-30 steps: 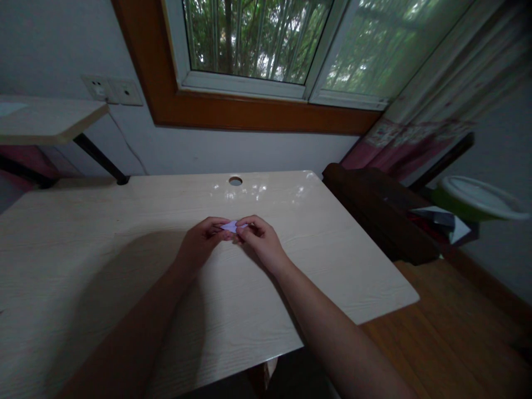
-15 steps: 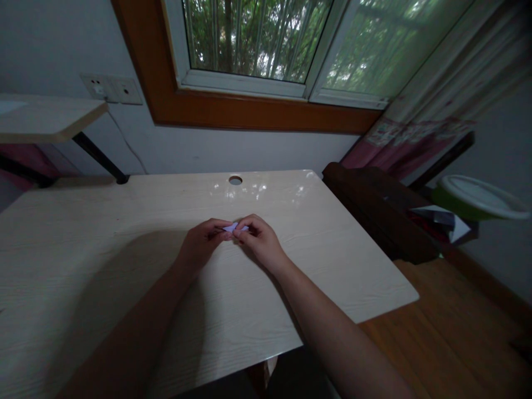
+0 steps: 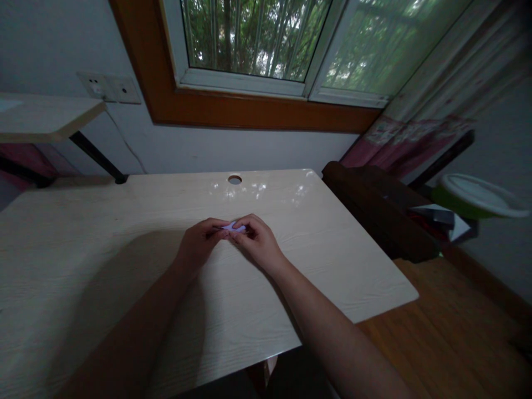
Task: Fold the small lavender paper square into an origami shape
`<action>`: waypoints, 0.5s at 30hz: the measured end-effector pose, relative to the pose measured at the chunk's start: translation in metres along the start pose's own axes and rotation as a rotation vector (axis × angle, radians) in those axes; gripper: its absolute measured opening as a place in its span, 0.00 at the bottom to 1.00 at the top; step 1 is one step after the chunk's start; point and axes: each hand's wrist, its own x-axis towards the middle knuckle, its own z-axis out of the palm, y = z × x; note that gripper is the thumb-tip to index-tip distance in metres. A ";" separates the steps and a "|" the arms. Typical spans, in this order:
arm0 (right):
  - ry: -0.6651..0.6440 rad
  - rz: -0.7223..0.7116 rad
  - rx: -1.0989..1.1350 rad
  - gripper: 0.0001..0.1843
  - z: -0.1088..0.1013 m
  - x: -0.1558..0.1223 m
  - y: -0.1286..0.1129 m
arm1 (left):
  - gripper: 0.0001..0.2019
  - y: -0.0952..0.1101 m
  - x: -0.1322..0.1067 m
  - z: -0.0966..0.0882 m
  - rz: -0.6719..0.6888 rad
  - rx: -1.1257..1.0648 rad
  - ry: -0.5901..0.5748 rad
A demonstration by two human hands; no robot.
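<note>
A small piece of folded lilac paper (image 3: 235, 226) is pinched between both hands, just above the middle of the pale wood-grain desk (image 3: 332, 249). My left hand (image 3: 202, 241) is closed on its left end with thumb and fingertips. On the other side, my right hand (image 3: 258, 237) grips the paper between thumb and index finger. The fingertips of the two hands almost meet and cover much of the paper, so its full shape is hidden.
A round cable hole (image 3: 235, 179) lies near the desk's back edge. At left a raised shelf (image 3: 54, 124) stands on black legs. Behind the desk are a wall and a window (image 3: 253, 39). To the right are dark wooden furniture (image 3: 366, 205) and a green-and-white tub (image 3: 477, 197).
Both hands keep hold of the lilac paper. The right fingers have shifted very slightly left along it, and a little less of its right end shows.
</note>
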 end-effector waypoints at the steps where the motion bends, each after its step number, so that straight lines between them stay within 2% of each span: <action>1: -0.005 -0.010 -0.006 0.08 0.000 0.000 0.000 | 0.10 0.000 0.000 0.000 0.007 0.018 0.004; 6: -0.005 -0.040 -0.010 0.04 -0.002 0.002 -0.001 | 0.10 -0.002 0.000 0.000 0.026 0.068 -0.012; 15: 0.023 -0.006 -0.040 0.04 -0.001 0.002 -0.006 | 0.11 0.000 0.000 0.002 0.004 0.076 0.000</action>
